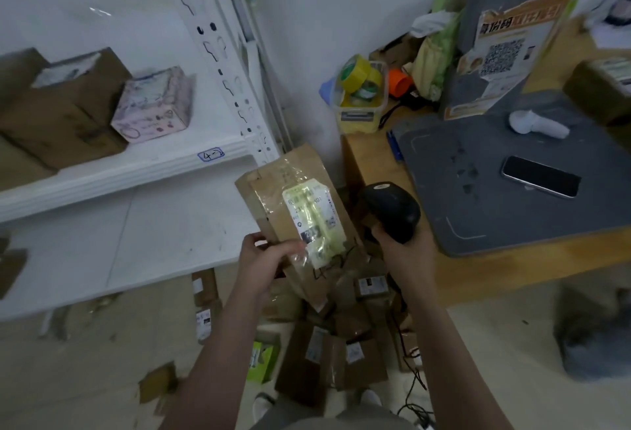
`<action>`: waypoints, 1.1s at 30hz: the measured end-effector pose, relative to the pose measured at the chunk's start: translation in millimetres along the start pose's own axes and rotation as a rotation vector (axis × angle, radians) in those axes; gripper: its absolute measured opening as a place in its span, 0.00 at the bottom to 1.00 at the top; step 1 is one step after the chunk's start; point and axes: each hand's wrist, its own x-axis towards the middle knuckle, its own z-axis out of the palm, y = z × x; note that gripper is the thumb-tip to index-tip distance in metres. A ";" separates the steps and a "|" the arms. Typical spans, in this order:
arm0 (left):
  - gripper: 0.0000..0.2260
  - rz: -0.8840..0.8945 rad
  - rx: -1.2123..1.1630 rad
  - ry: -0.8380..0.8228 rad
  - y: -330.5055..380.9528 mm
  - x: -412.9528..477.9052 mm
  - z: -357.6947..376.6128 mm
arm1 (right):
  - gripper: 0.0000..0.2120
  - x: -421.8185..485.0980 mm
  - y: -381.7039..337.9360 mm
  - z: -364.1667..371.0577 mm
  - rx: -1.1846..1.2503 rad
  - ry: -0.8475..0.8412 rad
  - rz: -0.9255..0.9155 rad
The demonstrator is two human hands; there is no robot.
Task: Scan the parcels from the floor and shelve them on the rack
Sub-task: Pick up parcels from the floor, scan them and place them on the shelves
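Now we are scanning one parcel at the centre of the frame.
Our left hand (263, 259) pinches the lower edge of the brown parcel (273, 190), thumb and fingers curled round it, holding it tilted with its label (314, 221) facing up. Our right hand (403, 255) is wrapped round the black scanner (392, 211) just right of it. We judge the scan to be the step in hand. Next we would aim at the barcode, then carry the parcel to the white rack (136, 170) at left. More parcels (334, 344) lie on the floor below.
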 end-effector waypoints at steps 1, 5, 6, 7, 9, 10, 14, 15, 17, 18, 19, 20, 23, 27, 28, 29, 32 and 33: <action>0.33 0.006 -0.006 -0.001 -0.3 -0.6 1.6 | 0.09 -9.1 -8.5 0.3 0.015 -0.022 -0.032; 0.31 0.038 0.002 -0.023 -1.3 -4.7 7.8 | 0.16 -37.3 -27.9 9.3 -0.008 -0.187 -0.134; 0.31 0.050 0.010 -0.028 -1.9 -5.1 9.3 | 0.17 -42.4 -29.1 13.3 -0.010 -0.220 -0.155; 0.31 0.059 0.013 -0.032 -2.4 -5.7 10.6 | 0.18 -46.8 -29.2 17.7 -0.017 -0.245 -0.173; 0.32 0.075 0.003 -0.032 -2.7 -6.9 12.2 | 0.17 -53.2 -26.3 25.1 -0.034 -0.256 -0.210; 0.32 0.084 -0.005 -0.031 -2.2 -8.4 12.5 | 0.17 -55.0 -24.0 27.3 -0.036 -0.247 -0.228; 0.34 0.123 -0.021 -0.023 -0.9 -13.5 10.6 | 0.16 -58.2 -19.5 29.2 -0.030 -0.225 -0.242; 0.33 0.134 -0.022 -0.021 -1.3 -15.0 9.5 | 0.17 -58.7 -19.0 29.3 -0.029 -0.212 -0.234; 0.32 0.158 -0.021 -0.019 -1.5 -18.7 7.3 | 0.17 -59.8 -18.3 29.3 -0.020 -0.192 -0.226; 0.32 0.171 -0.010 -0.020 -1.4 -20.7 6.7 | 0.17 -60.4 -17.4 29.2 -0.017 -0.193 -0.226; 0.32 0.184 0.004 -0.022 -0.8 -23.2 6.2 | 0.18 -61.0 -16.4 29.2 -0.018 -0.198 -0.229; 0.33 0.194 0.015 -0.027 -0.3 -25.1 6.0 | 0.18 -62.0 -15.6 29.2 -0.018 -0.203 -0.233; 0.34 0.207 0.037 -0.031 0.0 -27.6 5.3 | 0.17 -64.8 -13.5 29.0 -0.010 -0.202 -0.230; 0.34 0.204 0.043 -0.020 -2.6 -28.0 4.2 | 0.16 -66.7 -13.5 26.9 -0.002 -0.193 -0.239; 0.34 0.203 0.046 -0.019 -3.4 -27.7 4.5 | 0.16 -66.9 -13.6 25.7 0.009 -0.190 -0.236; 0.34 0.201 0.048 -0.021 -3.7 -28.1 5.0 | 0.17 -66.9 -13.8 24.1 0.018 -0.186 -0.234; 0.33 0.196 0.052 -0.024 -5.1 -28.5 8.6 | 0.19 -66.5 -14.1 19.8 0.031 -0.192 -0.230; 0.34 0.197 0.055 -0.023 -5.3 -29.1 10.0 | 0.20 -66.0 -13.4 18.7 0.032 -0.198 -0.222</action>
